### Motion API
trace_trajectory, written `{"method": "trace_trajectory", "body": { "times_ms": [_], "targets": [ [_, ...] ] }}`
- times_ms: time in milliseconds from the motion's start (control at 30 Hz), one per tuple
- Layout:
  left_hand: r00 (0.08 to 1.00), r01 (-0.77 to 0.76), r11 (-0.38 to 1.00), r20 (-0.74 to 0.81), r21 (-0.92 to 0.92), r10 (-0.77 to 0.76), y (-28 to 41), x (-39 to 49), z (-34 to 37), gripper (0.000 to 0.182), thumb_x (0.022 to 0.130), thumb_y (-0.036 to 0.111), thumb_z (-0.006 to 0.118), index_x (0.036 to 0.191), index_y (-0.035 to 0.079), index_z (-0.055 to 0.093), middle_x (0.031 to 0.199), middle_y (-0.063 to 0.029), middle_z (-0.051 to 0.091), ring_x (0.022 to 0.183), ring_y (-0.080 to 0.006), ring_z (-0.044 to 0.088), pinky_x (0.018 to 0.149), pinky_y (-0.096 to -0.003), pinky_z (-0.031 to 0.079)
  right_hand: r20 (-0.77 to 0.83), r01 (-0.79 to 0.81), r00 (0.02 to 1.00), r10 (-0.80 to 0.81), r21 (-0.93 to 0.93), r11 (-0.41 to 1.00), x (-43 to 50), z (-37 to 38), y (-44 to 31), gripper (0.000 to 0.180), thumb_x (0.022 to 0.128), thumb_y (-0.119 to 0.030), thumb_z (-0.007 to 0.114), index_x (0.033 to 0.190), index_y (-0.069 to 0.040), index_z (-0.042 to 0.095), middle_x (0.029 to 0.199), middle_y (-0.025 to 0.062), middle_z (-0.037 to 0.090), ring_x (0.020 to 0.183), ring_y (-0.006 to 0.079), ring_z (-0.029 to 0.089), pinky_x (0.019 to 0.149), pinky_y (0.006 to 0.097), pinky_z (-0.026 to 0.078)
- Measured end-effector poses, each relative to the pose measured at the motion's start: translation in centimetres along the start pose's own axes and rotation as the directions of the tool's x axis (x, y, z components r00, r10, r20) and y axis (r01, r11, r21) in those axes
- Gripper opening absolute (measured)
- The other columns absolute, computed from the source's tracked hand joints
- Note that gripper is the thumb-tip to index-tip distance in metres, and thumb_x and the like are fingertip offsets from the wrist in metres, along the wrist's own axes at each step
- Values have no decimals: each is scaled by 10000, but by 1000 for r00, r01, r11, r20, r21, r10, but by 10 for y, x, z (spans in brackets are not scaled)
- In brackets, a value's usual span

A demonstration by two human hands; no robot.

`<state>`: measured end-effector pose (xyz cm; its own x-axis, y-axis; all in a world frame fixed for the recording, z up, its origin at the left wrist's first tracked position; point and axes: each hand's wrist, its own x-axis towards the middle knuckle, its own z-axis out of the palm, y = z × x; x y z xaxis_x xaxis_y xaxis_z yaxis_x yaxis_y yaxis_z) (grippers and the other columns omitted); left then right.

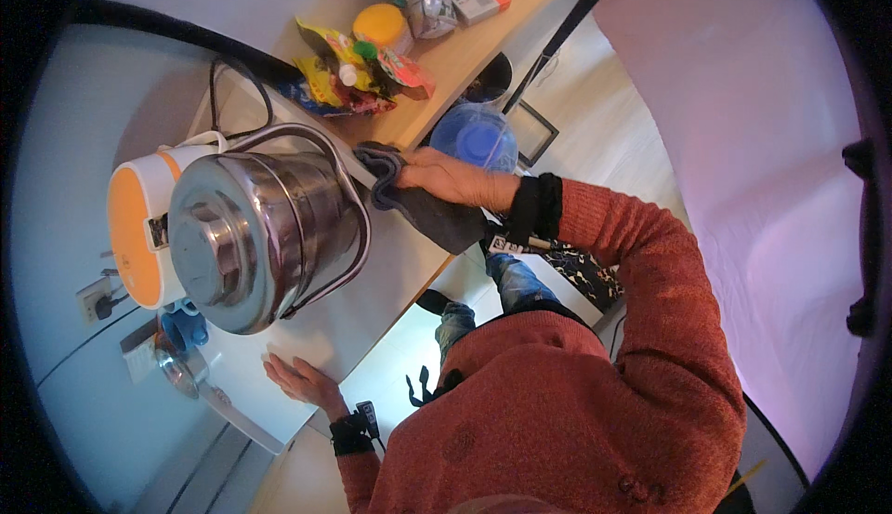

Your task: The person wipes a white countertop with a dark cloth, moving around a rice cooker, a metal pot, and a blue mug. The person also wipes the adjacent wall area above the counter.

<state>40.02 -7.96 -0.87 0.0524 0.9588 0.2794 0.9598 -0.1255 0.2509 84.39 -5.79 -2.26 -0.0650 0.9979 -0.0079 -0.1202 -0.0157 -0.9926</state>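
My right hand [453, 179], at the upper middle, grips a dark grey cloth [442, 218] at the raised edge of a white tabletop [390, 256]. Part of the cloth hangs past that edge. My left hand [303, 383] rests, palm down with its fingers slightly apart, on or just over the same tabletop, near its lower corner. Between the hands and farther left stands a lidded stainless steel pot [258, 235] with a bail handle, close to my right hand. Behind it is an orange and white appliance [136, 235], perhaps a rice cooker.
Blue cups [185, 326] and a shiny metal bowl [178, 367] sit near the wall. A plug fills a wall socket [94, 301]. Snack packets [341, 71], a yellow-lidded jar [382, 26] and a small box [481, 1] lie on a wooden shelf. A blue bin [477, 137] stands below.
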Motion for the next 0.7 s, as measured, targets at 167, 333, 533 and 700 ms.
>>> {"method": "trace_trajectory", "body": {
  "times_ms": [167,333,533,700],
  "targets": [
    [1000,-21,999,6,31,21,-6,0,0,461,945,239,456,1350,21,436,1421,-221,372,1329,-371,324,1087,-488,220,21,-52,998,53,-32,998,15,-4,0,304,944,-230,452,1125,-6,553,1141,202,598,1033,328,539,972,323,379],
    [1000,-12,1000,14,27,12,-7,-1,0,463,946,247,454,1347,16,437,1424,-217,369,1324,-371,332,1084,-479,230,-90,-15,996,7,-88,996,-8,11,12,288,966,-205,431,1139,-3,542,994,200,614,878,320,571,823,341,443],
    [1000,3,1000,8,2,-3,-4,-2,0,457,945,236,457,1346,18,439,1431,-219,359,1323,-370,336,1088,-458,240,-199,-229,954,226,5,973,-96,23,41,263,980,-169,443,1149,5,544,947,110,620,865,135,529,825,268,436],
    [1000,-18,1000,-7,-15,18,-8,-2,2,456,932,209,477,1341,11,444,1420,-224,372,1310,-379,352,1085,-462,249,-335,-452,822,461,107,885,-129,-6,22,245,966,-202,445,985,-11,597,809,54,628,749,128,572,679,268,474]
  ]
}}
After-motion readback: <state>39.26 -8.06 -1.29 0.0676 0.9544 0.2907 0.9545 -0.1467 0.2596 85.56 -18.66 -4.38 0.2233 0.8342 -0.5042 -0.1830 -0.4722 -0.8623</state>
